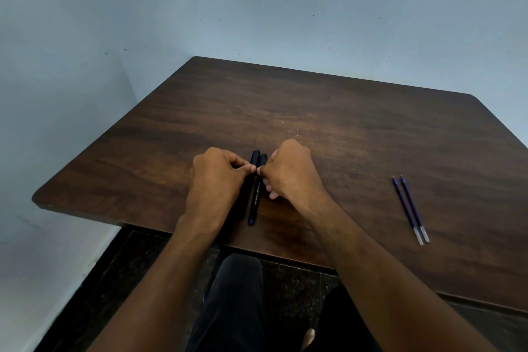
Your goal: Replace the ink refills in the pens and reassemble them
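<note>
2 dark pens (pixel 255 180) lie side by side near the middle of the frame, on the near part of a brown wood-grain bench (pixel 328 123). They are slim round barrels, almost black with a blue tint; the right one bears white lettering along its length and ends in a small blue tip toward the bench's near edge. Well apart, at the right of the frame, 2 ink refills (pixel 410 208) lie parallel and just beside each other: thin blue tubes with fine points at the far end and clear ends nearest the viewer.

Both bare forearms reach in from the bottom of the frame. The left hand (pixel 214 177) sits over the pens' left side, fingers curled, thumb and forefinger pinched at the pens' upper part. The right hand (pixel 291 171) mirrors it from the right, its grip likewise curled with the fingertips (pixel 260 171) meeting the left hand's over the barrels. Which pen each hand pinches cannot be told.

The bench has rounded corners and a matte surface.
</note>
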The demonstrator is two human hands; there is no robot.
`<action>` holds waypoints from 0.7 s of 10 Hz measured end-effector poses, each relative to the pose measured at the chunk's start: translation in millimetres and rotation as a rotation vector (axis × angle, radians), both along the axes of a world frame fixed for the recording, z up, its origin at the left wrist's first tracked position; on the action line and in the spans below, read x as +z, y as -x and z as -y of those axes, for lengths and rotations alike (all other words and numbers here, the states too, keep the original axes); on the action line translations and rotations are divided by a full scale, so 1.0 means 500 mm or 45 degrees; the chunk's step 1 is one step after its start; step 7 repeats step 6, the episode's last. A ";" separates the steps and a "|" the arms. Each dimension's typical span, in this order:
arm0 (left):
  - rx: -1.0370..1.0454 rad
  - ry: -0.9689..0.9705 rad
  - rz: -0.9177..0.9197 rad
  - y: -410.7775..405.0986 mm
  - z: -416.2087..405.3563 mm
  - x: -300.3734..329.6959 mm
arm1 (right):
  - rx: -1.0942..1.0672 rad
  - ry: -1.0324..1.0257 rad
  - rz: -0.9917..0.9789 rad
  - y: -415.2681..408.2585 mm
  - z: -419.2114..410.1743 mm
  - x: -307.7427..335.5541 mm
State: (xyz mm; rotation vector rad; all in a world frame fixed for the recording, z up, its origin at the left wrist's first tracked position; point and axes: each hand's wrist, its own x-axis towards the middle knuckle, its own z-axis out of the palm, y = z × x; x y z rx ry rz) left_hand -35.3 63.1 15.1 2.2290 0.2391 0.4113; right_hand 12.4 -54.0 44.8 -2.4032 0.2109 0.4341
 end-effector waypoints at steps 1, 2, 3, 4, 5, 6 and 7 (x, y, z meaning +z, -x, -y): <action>0.003 0.013 0.002 0.002 -0.002 -0.002 | -0.042 -0.007 0.024 -0.002 0.001 -0.008; 0.017 0.009 0.011 0.002 -0.005 -0.005 | -0.086 -0.065 0.119 -0.001 0.005 -0.022; 0.023 -0.001 0.011 0.004 -0.006 -0.004 | -0.107 -0.107 0.180 0.002 0.008 -0.032; 0.013 -0.001 0.019 0.005 -0.007 -0.003 | -0.105 -0.138 0.225 0.003 0.010 -0.034; 0.009 0.007 0.050 0.005 -0.004 -0.005 | -0.098 -0.189 0.216 0.007 0.014 -0.029; 0.009 0.016 0.120 0.007 -0.004 0.002 | -0.087 -0.290 0.289 0.027 0.030 -0.026; 0.009 0.016 0.120 0.007 -0.004 0.002 | -0.087 -0.290 0.289 0.027 0.030 -0.026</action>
